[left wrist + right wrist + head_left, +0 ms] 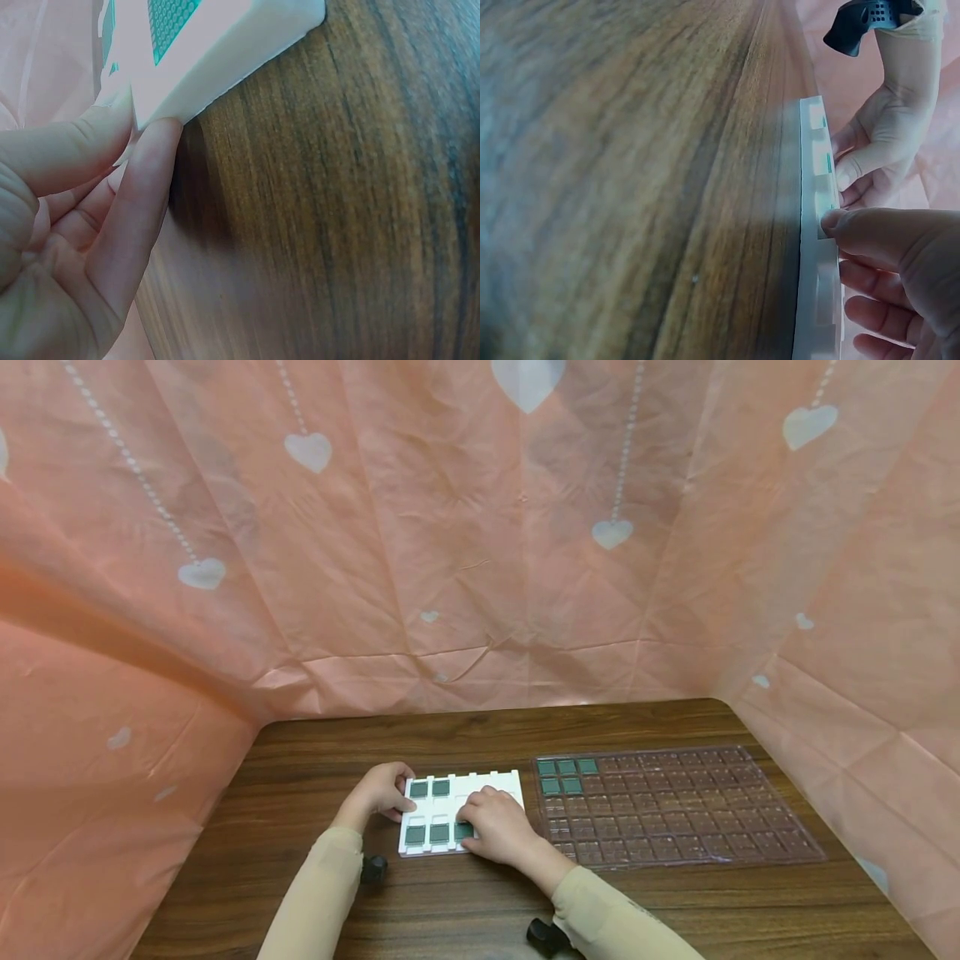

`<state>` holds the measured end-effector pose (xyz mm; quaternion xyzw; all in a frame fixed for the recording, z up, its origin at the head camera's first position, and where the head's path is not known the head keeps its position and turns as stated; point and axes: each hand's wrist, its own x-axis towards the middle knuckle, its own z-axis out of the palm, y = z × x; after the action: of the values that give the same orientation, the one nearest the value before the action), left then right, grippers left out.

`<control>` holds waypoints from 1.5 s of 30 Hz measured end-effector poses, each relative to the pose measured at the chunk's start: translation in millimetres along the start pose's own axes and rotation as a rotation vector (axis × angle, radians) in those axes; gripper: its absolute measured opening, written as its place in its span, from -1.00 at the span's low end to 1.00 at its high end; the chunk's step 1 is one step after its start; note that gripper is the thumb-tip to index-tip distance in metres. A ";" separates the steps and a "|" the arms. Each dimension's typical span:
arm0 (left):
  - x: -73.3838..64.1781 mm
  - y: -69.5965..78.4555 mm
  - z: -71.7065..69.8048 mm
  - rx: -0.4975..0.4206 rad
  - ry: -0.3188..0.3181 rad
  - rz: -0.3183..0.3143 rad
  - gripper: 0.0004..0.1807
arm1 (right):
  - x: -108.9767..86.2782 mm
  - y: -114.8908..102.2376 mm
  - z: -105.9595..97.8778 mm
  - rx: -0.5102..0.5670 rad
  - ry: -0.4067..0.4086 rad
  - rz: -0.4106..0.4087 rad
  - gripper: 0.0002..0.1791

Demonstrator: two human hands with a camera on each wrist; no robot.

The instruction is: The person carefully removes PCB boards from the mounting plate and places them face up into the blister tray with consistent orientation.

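A white slotted tray (423, 815) lies on the table, with several dark green square chips in its pockets, among them one chip (415, 835) at the front left corner and another (441, 787) in the far row. At the tray's left edge, my left hand (384, 792) grips the rim between thumb and fingers, as the left wrist view also shows. My right hand (498, 827) reaches over the tray and pinches a green chip (463, 832) at a front-row pocket, thumb on the near side and fingers beyond. Its palm hides part of the tray's right half.
Right of the white tray lies a clear plastic blister tray (675, 806) with many pockets; several green chips (567, 767) sit in its far left corner. Both trays rest on a dark wooden table (330, 739). A pink curtain (480, 568) surrounds the table's back and sides.
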<state>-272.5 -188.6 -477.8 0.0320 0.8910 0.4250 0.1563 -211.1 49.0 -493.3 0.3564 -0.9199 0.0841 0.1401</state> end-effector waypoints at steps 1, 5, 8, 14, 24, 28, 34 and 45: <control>0.4 -0.1 0.0 0.001 0.000 -0.003 -0.46 | 0.3 -0.1 -0.2 0.000 -0.002 -0.002 -0.71; 1.7 -0.7 -0.1 0.005 0.001 -0.009 -0.46 | 1.0 -0.7 -2.7 0.004 -0.011 -0.004 -0.71; 1.5 -0.2 -0.5 0.005 -0.002 -0.009 -0.46 | 1.2 -0.5 -4.0 0.009 -0.014 -0.007 -0.71; 1.9 -0.3 -1.0 0.003 -0.004 -0.011 -0.45 | 2.4 1.8 -2.6 0.021 -0.018 -0.015 -0.72; 3.6 -1.8 0.1 0.001 -0.003 -0.014 -0.44 | 5.0 6.9 -0.2 0.074 -0.044 -0.014 -0.73; 2.7 -1.2 -0.8 -0.002 -0.005 -0.014 -0.44 | 5.1 7.7 0.0 0.117 -0.044 -0.001 -0.72; 3.4 -1.9 -0.8 -0.003 -0.004 -0.015 -0.45 | 4.2 7.9 0.8 0.185 -0.036 0.008 -0.73; 3.4 -2.2 -0.7 -0.004 -0.002 -0.017 -0.46 | 1.4 7.6 -6.8 0.248 0.007 0.024 -0.72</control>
<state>-275.8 -189.9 -479.9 0.0244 0.8904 0.4252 0.1607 -215.9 55.4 -486.8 0.3596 -0.9061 0.2002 0.0973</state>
